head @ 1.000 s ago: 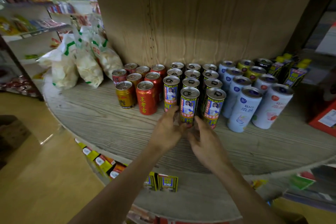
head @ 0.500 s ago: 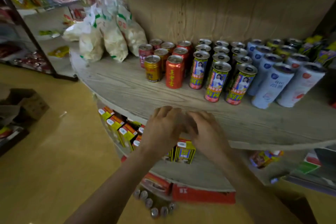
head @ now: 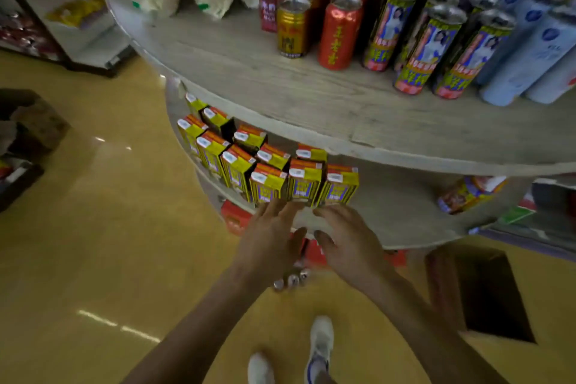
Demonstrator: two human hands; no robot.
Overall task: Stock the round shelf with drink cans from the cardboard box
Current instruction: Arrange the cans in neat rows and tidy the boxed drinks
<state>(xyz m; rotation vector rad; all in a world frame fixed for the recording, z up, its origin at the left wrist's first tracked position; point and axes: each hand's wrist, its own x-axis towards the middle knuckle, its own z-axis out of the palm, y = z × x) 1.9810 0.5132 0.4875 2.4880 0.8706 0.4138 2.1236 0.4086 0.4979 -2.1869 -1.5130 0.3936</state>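
Down by the cartons [head: 304,181]: left hand [head: 268,243] and right hand [head: 349,243] spread loose, holding nothing.
Top shelf [head: 249,62]: cans [head: 339,34] standing in rows.

The grey wood-grain round shelf [head: 280,84] carries a gold can [head: 293,28], a red can [head: 339,34] with gold lettering, yellow-purple portrait cans [head: 427,50] and pale blue cans [head: 523,53].

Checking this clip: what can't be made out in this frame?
Head view only.
The can tops near the floor: mostly hidden behind the left hand and right hand; count unclear.
The open box: inside too dark to see contents.
The pale blue cans: row cut off by the right edge.
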